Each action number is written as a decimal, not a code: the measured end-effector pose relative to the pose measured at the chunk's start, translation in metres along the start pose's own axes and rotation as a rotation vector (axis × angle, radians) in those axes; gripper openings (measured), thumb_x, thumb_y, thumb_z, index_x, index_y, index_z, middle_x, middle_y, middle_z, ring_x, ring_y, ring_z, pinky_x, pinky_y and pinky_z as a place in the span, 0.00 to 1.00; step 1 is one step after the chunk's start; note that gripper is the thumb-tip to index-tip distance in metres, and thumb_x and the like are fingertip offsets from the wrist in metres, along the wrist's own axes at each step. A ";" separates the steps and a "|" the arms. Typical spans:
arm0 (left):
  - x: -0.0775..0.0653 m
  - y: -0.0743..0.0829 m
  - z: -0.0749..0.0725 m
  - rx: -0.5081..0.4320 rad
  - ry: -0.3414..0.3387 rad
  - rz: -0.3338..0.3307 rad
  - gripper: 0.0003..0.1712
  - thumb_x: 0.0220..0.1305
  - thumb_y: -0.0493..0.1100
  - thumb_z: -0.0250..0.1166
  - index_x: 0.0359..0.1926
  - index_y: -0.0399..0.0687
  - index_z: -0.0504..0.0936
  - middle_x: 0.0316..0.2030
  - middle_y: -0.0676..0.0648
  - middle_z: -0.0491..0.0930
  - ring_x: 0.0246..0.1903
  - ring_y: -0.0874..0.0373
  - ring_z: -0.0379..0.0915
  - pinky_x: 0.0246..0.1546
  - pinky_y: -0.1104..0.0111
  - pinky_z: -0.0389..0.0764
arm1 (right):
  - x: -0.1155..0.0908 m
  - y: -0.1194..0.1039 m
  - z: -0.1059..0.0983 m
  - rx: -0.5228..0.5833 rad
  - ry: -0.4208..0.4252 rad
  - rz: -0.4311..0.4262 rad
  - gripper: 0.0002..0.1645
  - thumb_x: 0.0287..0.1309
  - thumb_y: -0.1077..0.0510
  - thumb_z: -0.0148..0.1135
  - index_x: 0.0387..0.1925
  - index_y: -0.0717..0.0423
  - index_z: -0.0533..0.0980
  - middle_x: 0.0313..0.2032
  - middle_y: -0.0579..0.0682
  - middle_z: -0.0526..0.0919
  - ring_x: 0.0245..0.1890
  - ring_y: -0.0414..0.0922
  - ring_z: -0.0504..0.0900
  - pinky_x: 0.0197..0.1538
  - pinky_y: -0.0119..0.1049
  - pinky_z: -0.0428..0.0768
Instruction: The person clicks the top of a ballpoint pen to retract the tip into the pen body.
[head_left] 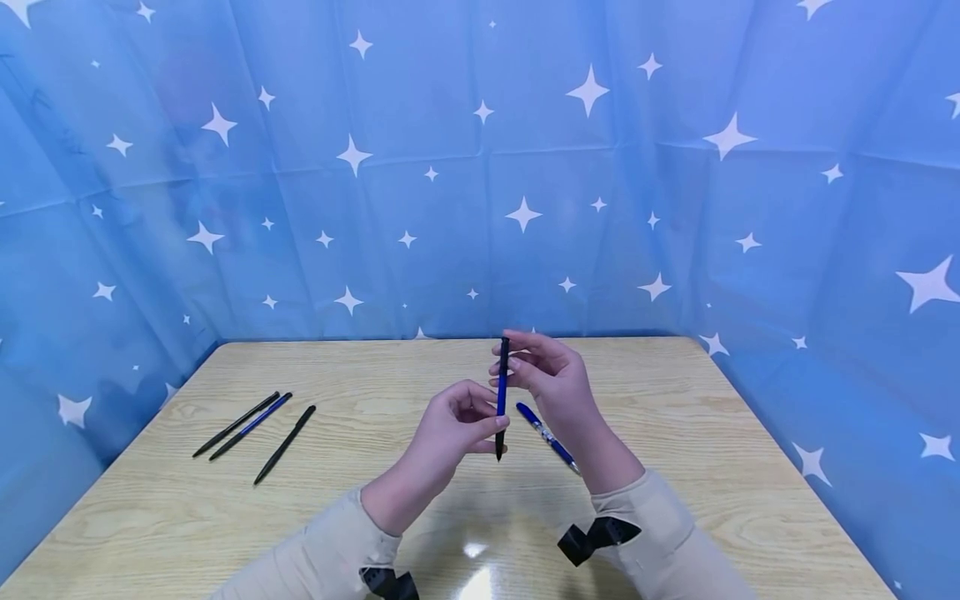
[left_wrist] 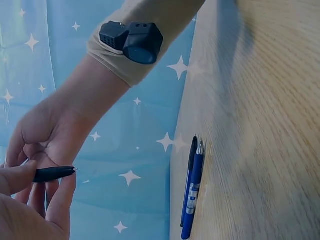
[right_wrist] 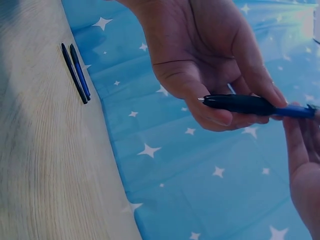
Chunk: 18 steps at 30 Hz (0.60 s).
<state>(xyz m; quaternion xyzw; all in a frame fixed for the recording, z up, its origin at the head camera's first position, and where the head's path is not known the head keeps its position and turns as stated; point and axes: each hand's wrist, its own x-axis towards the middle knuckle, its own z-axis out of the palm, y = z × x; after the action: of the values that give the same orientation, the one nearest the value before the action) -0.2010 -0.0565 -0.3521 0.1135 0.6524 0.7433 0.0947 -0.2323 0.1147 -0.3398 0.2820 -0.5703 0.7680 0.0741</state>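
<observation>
Between both hands, a blue-and-black click pen (head_left: 502, 392) stands nearly upright, tip down, above the table. My left hand (head_left: 450, 425) pinches its lower part with thumb and fingers. Higher up, my right hand (head_left: 553, 379) holds the upper barrel, with its index finger at the pen's top end. The exposed metal point of this pen (right_wrist: 237, 104) shows in the right wrist view. A blue printed pen (head_left: 546, 436) lies on the table just beyond the right forearm's inner side. In the left wrist view a darker pen (left_wrist: 189, 175) lies right beside it.
On the left of the wooden table (head_left: 360, 375) lie a black pen (head_left: 236, 424), a blue-and-black pen (head_left: 251, 426) close beside it, and another black pen (head_left: 285, 445) a little apart. A blue star-patterned curtain (head_left: 450, 250) hangs behind the table and along its sides.
</observation>
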 end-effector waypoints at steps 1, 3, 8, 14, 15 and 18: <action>0.000 0.000 0.000 -0.001 0.002 0.002 0.10 0.58 0.31 0.69 0.41 0.36 0.78 0.32 0.46 0.77 0.34 0.55 0.76 0.35 0.58 0.85 | 0.000 0.000 0.001 0.001 0.000 -0.003 0.19 0.67 0.67 0.56 0.56 0.54 0.79 0.46 0.57 0.82 0.41 0.49 0.84 0.48 0.47 0.82; -0.001 0.000 0.000 -0.002 0.006 0.006 0.10 0.58 0.30 0.69 0.41 0.36 0.78 0.32 0.46 0.77 0.33 0.55 0.76 0.35 0.57 0.85 | 0.000 0.001 0.002 -0.012 0.001 -0.014 0.19 0.67 0.68 0.56 0.56 0.54 0.79 0.46 0.56 0.82 0.41 0.49 0.84 0.47 0.47 0.82; -0.002 0.002 0.000 0.010 0.014 0.009 0.10 0.57 0.29 0.69 0.39 0.36 0.78 0.31 0.46 0.77 0.32 0.55 0.77 0.34 0.58 0.85 | -0.001 0.001 0.004 -0.047 0.016 -0.025 0.18 0.66 0.68 0.57 0.55 0.56 0.79 0.45 0.57 0.82 0.39 0.50 0.85 0.46 0.48 0.83; -0.003 0.004 0.000 0.035 0.010 0.016 0.09 0.58 0.29 0.69 0.38 0.36 0.78 0.31 0.47 0.78 0.32 0.55 0.77 0.33 0.59 0.85 | -0.001 0.002 0.004 -0.040 0.014 -0.039 0.17 0.65 0.69 0.57 0.53 0.56 0.80 0.44 0.57 0.82 0.39 0.51 0.85 0.45 0.48 0.83; -0.003 0.004 0.000 0.038 0.009 0.016 0.09 0.58 0.29 0.69 0.38 0.36 0.78 0.31 0.47 0.78 0.32 0.55 0.77 0.33 0.58 0.85 | -0.001 0.002 0.004 -0.032 0.010 -0.045 0.17 0.65 0.69 0.57 0.53 0.56 0.81 0.44 0.57 0.83 0.39 0.50 0.85 0.45 0.48 0.83; -0.004 0.005 0.000 0.046 -0.001 0.020 0.09 0.58 0.29 0.69 0.39 0.36 0.77 0.32 0.46 0.77 0.32 0.55 0.77 0.34 0.58 0.85 | 0.000 0.001 0.003 -0.036 -0.002 -0.057 0.18 0.65 0.69 0.57 0.54 0.55 0.80 0.44 0.57 0.82 0.39 0.50 0.85 0.45 0.48 0.83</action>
<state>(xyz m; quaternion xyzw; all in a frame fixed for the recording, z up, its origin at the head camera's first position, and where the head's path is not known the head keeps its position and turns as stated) -0.1977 -0.0584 -0.3478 0.1224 0.6682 0.7289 0.0848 -0.2314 0.1112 -0.3403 0.2976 -0.5759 0.7548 0.1005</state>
